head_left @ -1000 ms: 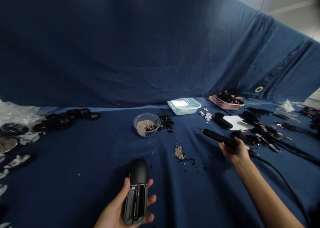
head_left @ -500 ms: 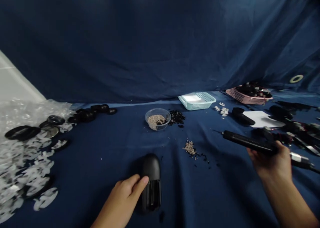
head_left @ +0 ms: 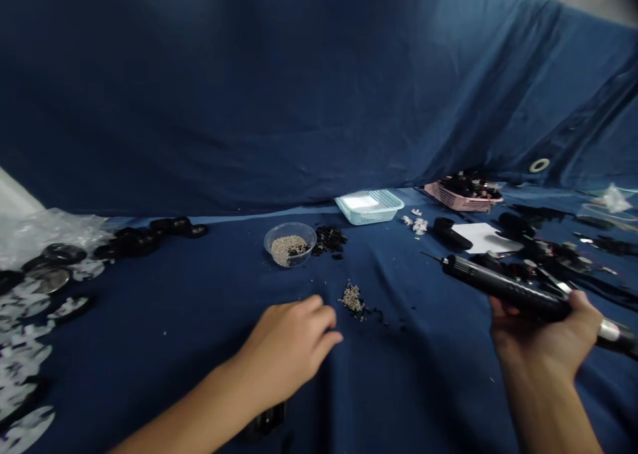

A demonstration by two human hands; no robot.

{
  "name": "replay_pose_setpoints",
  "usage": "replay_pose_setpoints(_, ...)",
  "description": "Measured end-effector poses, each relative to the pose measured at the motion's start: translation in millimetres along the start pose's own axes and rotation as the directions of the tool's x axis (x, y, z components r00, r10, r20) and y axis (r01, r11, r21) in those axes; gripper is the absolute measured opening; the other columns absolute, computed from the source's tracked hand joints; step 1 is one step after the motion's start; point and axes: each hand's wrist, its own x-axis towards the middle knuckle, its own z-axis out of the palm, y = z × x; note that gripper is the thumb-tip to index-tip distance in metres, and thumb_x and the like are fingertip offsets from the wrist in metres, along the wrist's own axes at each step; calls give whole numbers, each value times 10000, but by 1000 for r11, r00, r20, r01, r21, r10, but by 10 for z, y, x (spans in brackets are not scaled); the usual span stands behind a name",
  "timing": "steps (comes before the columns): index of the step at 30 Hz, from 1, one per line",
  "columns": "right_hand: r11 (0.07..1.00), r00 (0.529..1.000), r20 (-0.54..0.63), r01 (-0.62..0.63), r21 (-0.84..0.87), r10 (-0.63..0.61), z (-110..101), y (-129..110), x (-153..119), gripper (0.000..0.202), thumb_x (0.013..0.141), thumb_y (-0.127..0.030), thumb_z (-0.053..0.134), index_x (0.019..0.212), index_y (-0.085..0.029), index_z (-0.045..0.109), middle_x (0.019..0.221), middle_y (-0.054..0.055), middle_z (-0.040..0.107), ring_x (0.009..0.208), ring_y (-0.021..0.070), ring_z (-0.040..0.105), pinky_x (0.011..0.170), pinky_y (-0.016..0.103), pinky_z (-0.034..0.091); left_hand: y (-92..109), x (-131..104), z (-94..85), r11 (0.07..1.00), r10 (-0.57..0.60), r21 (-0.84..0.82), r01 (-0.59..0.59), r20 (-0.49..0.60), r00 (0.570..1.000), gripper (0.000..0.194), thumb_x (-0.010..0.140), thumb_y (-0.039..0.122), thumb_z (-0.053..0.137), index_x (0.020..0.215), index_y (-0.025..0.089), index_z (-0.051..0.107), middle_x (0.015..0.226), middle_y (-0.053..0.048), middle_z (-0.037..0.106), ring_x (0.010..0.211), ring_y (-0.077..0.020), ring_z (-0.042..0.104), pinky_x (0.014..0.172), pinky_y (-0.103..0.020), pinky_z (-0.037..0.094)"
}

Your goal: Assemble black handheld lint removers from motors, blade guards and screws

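My right hand (head_left: 548, 338) is wrapped round a black electric screwdriver (head_left: 503, 291), whose thin bit points left. Above the cloth at the centre, my left hand (head_left: 294, 341) has its fingers curled and bent down; what they hold, if anything, is hidden. Under my left wrist lies the black plastic housing (head_left: 272, 419), mostly covered by the hand and forearm. A small pile of screws (head_left: 351, 298) lies just right of my left fingertips, with tiny black bits beside it.
Behind are a clear bowl (head_left: 290, 244) of screws, black parts (head_left: 329, 240), a light blue basket (head_left: 369, 208) and a pink basket (head_left: 463, 196) of parts. White pieces (head_left: 24, 347) and black rings lie left. A white sheet (head_left: 486, 238) and black parts lie right.
My left hand has let go of the black housing and moved up and right toward the screw pile. My right hand still holds the screwdriver. The view has turned to the right.
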Motion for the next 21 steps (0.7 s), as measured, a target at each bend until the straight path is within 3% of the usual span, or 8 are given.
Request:
replay_pose_setpoints(4, 1000, 999, -31, 25, -2, -25, -36, -79, -186, 250, 888, -347, 403, 770, -200, 567, 682, 6, 496, 460, 124, 452, 400, 256, 478, 240, 711, 342, 981, 185, 38, -191, 124, 975, 132, 896, 252, 569, 942, 157, 648, 967, -48, 664, 825, -178, 645, 725, -338, 518)
replay_pose_setpoints(9, 998, 992, -106, 62, -2, -61, -108, -124, -317, 154, 860, -341, 496, 773, -215, 509, 674, -31, 443, 479, 124, 463, 417, 264, 496, 223, 1181, 652, 974, 182, 100, -205, 202, 962, 243, 910, 318, 569, 1090, 158, 605, 1084, -64, 643, 919, -191, 639, 800, -398, 541)
replay_pose_setpoints(16, 998, 993, -104, 63, 11, -61, -46, -145, -422, 129, 819, -316, 551, 747, -216, 510, 688, -36, 470, 497, 122, 483, 449, 276, 527, 228, 1255, 761, 980, 175, 43, -192, 256, 951, 272, 897, 310, 589, 1120, 155, 596, 1133, -77, 628, 974, -211, 628, 837, -424, 529)
replay_pose_setpoints(21, 998, 991, -121, 58, 21, -56, -7, -152, -490, 126, 818, -312, 564, 748, -217, 519, 689, -46, 478, 528, 120, 516, 475, 268, 548, 249, 1184, 799, 981, 96, -183, -64, 175, 980, 297, 895, 307, 590, 1145, 147, 585, 1189, -94, 603, 1036, -233, 605, 879, -455, 508)
